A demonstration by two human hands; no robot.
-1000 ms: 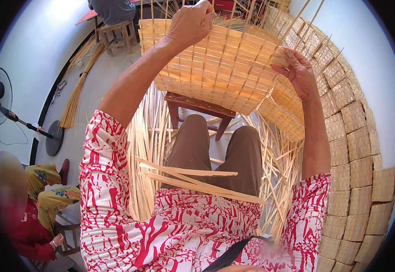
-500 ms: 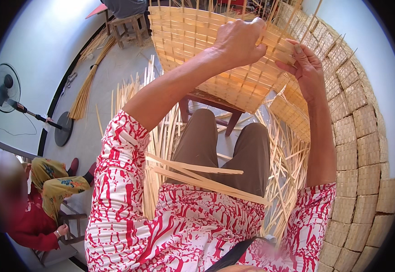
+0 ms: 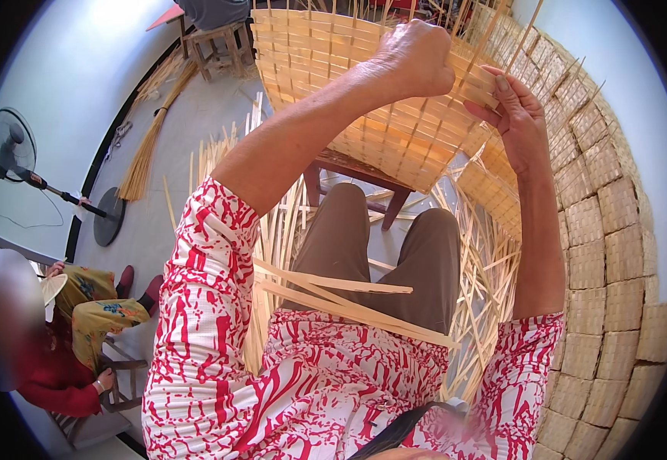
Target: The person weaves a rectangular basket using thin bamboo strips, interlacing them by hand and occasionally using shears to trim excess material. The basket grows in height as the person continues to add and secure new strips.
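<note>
A half-woven basket (image 3: 310, 57) of flat, pale bamboo strips rests tilted on a low dark wooden stool (image 3: 356, 167) in front of my knees. Thin upright stakes stick up past its woven wall. My left hand (image 3: 419, 60) is closed in a fist at the basket's upper edge; its fingertips and anything in them are hidden. To its right, my right hand (image 3: 513, 115) pinches the basket's edge between thumb and forefinger, the other fingers loosely bent. Several loose bamboo strips (image 3: 349, 303) lie across my lap.
Stacked woven baskets (image 3: 605, 253) line the right wall. Loose strips (image 3: 475, 284) cover the floor on both sides of my legs. At left stand a pedestal fan (image 3: 107, 216) and a bundle of thin sticks (image 3: 149, 153). A seated person (image 3: 65, 387) holds a hand fan (image 3: 54, 288).
My left fist has shifted slightly up and right along the basket's edge, and its forearm has swung with it. My right hand has barely moved. The seated person's hand fan has come into view.
</note>
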